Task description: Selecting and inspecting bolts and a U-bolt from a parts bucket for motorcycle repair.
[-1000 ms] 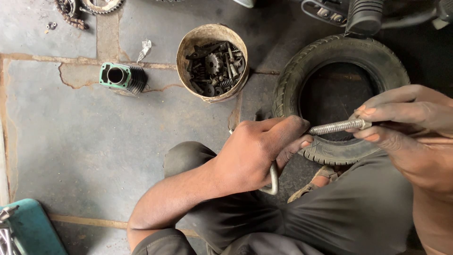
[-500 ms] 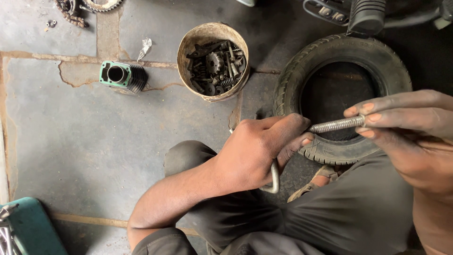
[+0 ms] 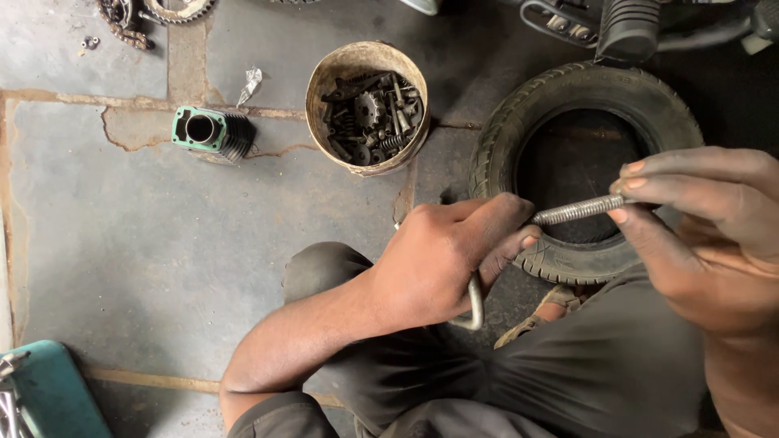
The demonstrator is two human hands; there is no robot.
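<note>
A long threaded metal rod (image 3: 578,210) is held level between both hands, above a small black tyre (image 3: 503,154) lying on the floor. My left hand (image 3: 442,255) grips its near end; a curved metal loop (image 3: 475,304) sticks out below that fist. The fingertips of my right hand (image 3: 698,231) pinch the threaded far end. I sit on the floor with my knees in dark trousers under the hands.
A worn round tub (image 3: 367,105) full of greasy bolts, springs and gears stands behind the left hand. A green-rimmed finned engine cylinder (image 3: 209,132) lies to its left. Chain and sprocket (image 3: 154,12) sit at the top left, a teal object (image 3: 49,393) bottom left, motorcycle parts (image 3: 625,24) top right.
Both hands and the rod have barely shifted; the right fingers have slid slightly along the thread.
</note>
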